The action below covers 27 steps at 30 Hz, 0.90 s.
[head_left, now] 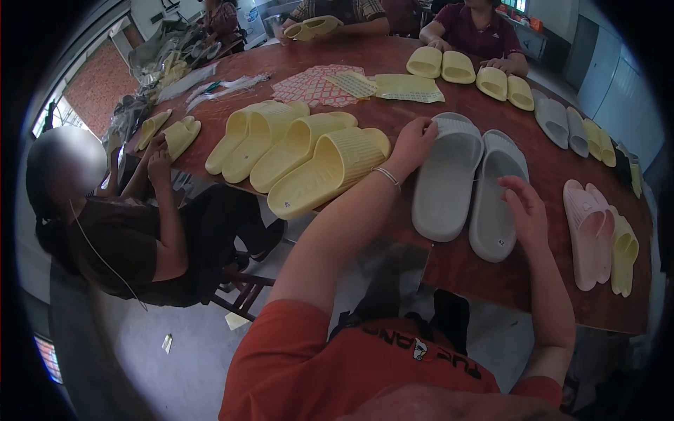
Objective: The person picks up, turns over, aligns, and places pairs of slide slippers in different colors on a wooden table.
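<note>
Two grey slippers lie side by side in front of me, the left slipper (pixel 440 189) and the right slipper (pixel 489 221), toes pointing away. My left hand (pixel 415 144) is at the outer toe side of the left slipper, its fingers bent together against the strap's edge. Beside the right slipper hovers my right hand (pixel 526 214), thumb and fingers apart with nothing between them. A small round label (pixel 500 242) shows on the right slipper's heel. Several pale yellow slippers (pixel 298 193) stand in a row left of my left forearm.
The brown table (pixel 484 281) curves around me. Right of me are pink slippers (pixel 586 238) and yellow slippers (pixel 623 252). Sticker sheets (pixel 316 84) and white strips (pixel 232 88) lie farther back. A person (pixel 126 231) sits at left; other people handle slippers across the table.
</note>
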Available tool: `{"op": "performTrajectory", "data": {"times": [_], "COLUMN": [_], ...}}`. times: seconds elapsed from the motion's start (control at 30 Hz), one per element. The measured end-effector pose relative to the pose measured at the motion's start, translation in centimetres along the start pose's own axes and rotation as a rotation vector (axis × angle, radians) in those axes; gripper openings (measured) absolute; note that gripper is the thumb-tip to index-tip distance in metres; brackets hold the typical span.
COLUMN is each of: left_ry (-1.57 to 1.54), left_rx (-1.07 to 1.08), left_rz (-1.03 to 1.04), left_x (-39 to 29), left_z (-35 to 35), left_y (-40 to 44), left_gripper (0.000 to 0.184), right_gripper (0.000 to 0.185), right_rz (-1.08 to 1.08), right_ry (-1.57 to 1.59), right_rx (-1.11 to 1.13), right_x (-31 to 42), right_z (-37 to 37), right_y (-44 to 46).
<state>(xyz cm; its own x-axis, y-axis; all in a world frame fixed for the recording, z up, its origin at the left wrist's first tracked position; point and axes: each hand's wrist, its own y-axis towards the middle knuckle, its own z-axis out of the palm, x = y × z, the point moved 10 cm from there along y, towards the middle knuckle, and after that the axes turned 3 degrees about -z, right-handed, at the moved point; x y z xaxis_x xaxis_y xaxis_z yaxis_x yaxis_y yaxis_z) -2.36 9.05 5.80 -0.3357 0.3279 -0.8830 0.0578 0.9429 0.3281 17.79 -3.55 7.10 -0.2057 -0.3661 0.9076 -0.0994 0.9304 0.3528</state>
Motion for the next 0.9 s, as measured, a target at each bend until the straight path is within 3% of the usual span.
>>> {"op": "performTrajectory", "data": {"times": [0.07, 0.13, 0.2, 0.27, 0.4, 0.6, 0.9], "left_ry": [-0.029, -0.058, -0.047, -0.024, -0.001, 0.029, 0.011], "left_rx": [-0.023, -0.048, -0.036, -0.024, -0.015, -0.016, 0.002], "left_rz": [0.009, 0.039, 0.018, 0.016, -0.022, -0.001, -0.005], "left_x": [0.2, 0.3, 0.6, 0.7, 0.6, 0.4, 0.2], "left_z": [0.0, -0.2, 0.1, 0.1, 0.0, -0.1, 0.0], "left_y": [0.2, 0.2, 0.5, 0.6, 0.4, 0.4, 0.3], "left_gripper": [0.032, 0.030, 0.031, 0.031, 0.032, 0.033, 0.033], "right_gripper": [0.022, 0.025, 0.028, 0.032, 0.027, 0.025, 0.024], "right_rz": [-0.057, 0.090, 0.174, 0.121, 0.236, -0.032, 0.048], "right_ry": [-0.052, 0.320, 0.459, 0.601, 1.013, 1.272, 1.254], "right_rx": [0.014, 0.476, 0.773, 1.079, 1.368, 1.442, 1.384], "right_x": [1.9, 3.3, 6.1, 9.1, 15.0, 17.9, 17.1], "right_z": [1.3, 6.6, 10.9, 14.4, 18.6, 19.7, 19.5], "right_y": [-1.1, -3.1, -6.2, -9.3, -13.2, -14.3, -14.6]}}
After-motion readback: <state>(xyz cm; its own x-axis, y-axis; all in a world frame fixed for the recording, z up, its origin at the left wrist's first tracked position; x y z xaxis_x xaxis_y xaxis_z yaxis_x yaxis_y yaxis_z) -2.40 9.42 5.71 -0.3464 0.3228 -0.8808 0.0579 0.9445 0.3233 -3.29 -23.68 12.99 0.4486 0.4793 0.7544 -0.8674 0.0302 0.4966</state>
